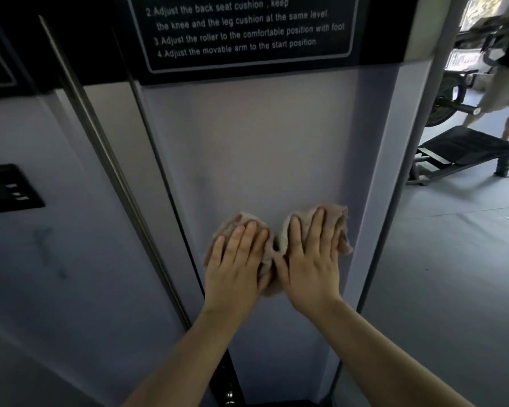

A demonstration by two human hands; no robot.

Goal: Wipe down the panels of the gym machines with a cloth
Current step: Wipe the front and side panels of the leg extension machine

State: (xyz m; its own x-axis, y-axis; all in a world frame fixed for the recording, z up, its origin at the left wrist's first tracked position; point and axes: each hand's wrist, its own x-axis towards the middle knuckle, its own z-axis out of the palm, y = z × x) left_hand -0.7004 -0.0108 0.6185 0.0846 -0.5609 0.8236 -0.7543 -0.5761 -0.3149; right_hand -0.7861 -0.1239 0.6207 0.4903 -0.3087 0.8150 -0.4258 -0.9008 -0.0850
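Both my hands flat on cloth point(340, 218), fingers straight, pressing not clenching: left hand point(236, 264), right hand point(311, 259). Cloth bunched against grey panel point(262, 142), lower middle, below black instruction label point(241, 27). Mid-wipe, I judge. Cannot tell which part already clean. Neighbouring panel point(41, 259) at left shows dark smudges, likely not yet wiped. Other machines beyond.
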